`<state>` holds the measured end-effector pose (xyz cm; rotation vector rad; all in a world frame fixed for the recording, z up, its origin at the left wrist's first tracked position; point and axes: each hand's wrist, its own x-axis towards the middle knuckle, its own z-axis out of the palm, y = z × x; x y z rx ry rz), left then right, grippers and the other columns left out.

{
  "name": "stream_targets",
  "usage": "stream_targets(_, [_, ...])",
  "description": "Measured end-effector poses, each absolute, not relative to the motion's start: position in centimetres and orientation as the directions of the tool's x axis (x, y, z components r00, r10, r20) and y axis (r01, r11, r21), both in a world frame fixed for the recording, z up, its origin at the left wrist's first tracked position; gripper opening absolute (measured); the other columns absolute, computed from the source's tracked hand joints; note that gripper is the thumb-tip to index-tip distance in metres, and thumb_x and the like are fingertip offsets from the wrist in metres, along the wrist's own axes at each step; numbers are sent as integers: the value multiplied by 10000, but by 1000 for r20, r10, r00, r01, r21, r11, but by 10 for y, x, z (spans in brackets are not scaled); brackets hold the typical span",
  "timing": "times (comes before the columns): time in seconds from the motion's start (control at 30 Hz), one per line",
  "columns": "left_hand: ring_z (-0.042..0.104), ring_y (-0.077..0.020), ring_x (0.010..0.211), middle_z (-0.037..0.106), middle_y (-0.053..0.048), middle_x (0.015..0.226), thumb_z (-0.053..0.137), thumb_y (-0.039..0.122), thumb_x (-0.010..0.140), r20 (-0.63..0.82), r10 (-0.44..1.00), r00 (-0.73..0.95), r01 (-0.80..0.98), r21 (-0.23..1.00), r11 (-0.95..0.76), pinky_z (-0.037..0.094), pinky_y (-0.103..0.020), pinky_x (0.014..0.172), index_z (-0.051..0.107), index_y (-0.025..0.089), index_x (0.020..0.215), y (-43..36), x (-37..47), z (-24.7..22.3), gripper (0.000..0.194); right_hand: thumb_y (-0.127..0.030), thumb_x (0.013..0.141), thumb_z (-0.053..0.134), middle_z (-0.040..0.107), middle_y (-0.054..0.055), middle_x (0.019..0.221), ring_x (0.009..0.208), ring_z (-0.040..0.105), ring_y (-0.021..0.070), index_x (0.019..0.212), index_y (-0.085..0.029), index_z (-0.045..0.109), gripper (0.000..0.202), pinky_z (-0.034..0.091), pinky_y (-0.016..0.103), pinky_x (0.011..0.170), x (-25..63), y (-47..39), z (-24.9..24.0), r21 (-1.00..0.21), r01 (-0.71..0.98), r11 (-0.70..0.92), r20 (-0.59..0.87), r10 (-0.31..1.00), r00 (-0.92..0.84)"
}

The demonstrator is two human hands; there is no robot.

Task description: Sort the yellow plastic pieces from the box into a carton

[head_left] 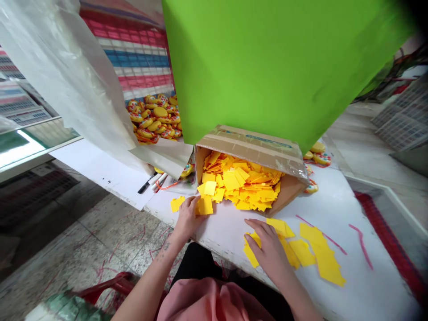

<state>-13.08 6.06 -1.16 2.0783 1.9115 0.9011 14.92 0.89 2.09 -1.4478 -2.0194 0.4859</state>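
A cardboard box lies on its side on the white table, its open end facing me and full of yellow pieces. My left hand rests at the table's front edge, fingers curled beside a yellow piece; whether it grips that piece is unclear. Another yellow piece lies just left of it. My right hand is spread with thumb and fingers apart, resting over several flat yellow pieces. More yellow pieces are scattered to its right.
Pens and an orange cord lie left of the box. Behind stand a large green panel and a striped bag with many yellow toy-like items. Pink strips lie at the right. A red stool stands below left.
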Motion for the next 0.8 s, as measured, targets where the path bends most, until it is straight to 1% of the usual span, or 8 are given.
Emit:
stream_targets(0.17, [517, -259, 1189, 478, -104, 1278, 699, 117, 726, 324, 945, 44, 693, 671, -263, 436, -439, 1039, 443, 228, 1344, 36, -113, 2, 679, -385, 898, 519, 548, 111, 1315, 1106, 584, 243, 1368, -250, 415, 500, 502, 446, 931, 108, 12, 22, -937, 340, 77, -2, 974, -227])
stream_targets(0.23, [496, -250, 1214, 462, -103, 1296, 695, 145, 758, 319, 942, 103, 634, 709, -310, 433, -432, 1047, 372, 255, 1399, 20, -97, 8, 727, -418, 895, 530, 495, 108, 1390, 1161, 570, 231, 1418, -261, 328, 582, 498, 427, 956, 93, 15, 18, -989, 141, -41, -75, 967, -243])
stream_targets(0.3, [468, -255, 1245, 447, -110, 1329, 731, 240, 763, 323, 920, 219, 586, 710, -389, 432, -429, 1051, 317, 273, 1436, 8, -85, 12, 791, -418, 886, 543, 483, 91, 1414, 1257, 502, 231, 1379, -257, 387, 542, 441, 430, 1034, 86, 18, 14, -995, 71, -66, -80, 971, -225])
stream_targets(0.37, [450, -265, 1263, 444, -124, 1356, 749, 345, 753, 328, 893, 309, 573, 685, -450, 434, -428, 1048, 309, 265, 1446, 6, -86, 13, 825, -398, 879, 548, 495, 73, 1408, 1318, 437, 233, 1306, -252, 477, 457, 367, 443, 1097, 92, 20, 12, -990, 135, -41, -66, 981, -185])
stream_targets(0.43, [481, -270, 1230, 494, -131, 1327, 702, 375, 797, 329, 908, 260, 649, 636, -417, 437, -442, 1032, 392, 242, 1403, 15, -100, 11, 693, -386, 868, 548, 497, 67, 1408, 1335, 413, 237, 1295, -252, 493, 451, 306, 463, 1132, 111, 22, 13, -965, 261, -1, -44, 986, -160])
stream_targets(0.53, [479, -330, 1232, 545, -143, 1312, 652, 358, 837, 301, 953, -15, 860, 490, -141, 398, -538, 1017, 534, 218, 1285, 35, -132, 6, 484, -411, 852, 526, 484, 74, 1420, 1342, 403, 248, 1324, -239, 468, 505, 273, 476, 1145, 158, 21, 17, -887, 460, 51, -6, 993, -120])
stream_targets(0.63, [362, -411, 1325, 476, -152, 1418, 679, 426, 801, 271, 951, -151, 947, 316, 60, 295, -659, 1022, 540, 221, 1290, 46, -147, 2, 548, -454, 854, 492, 547, 80, 1351, 1255, 499, 274, 1344, -243, 457, 534, 379, 490, 1070, 205, 15, 20, -749, 663, 17, -37, 997, -67])
stream_targets(0.8, [411, -368, 1304, 565, -124, 1343, 643, 467, 825, 302, 953, 22, 972, 218, -92, 239, -639, 1063, 533, 228, 1301, 46, -124, -1, 544, -492, 870, 451, 609, 139, 1194, 1120, 545, 340, 1307, -172, 511, 545, 440, 544, 960, 226, 6, 22, -467, 881, 79, 188, 982, 12])
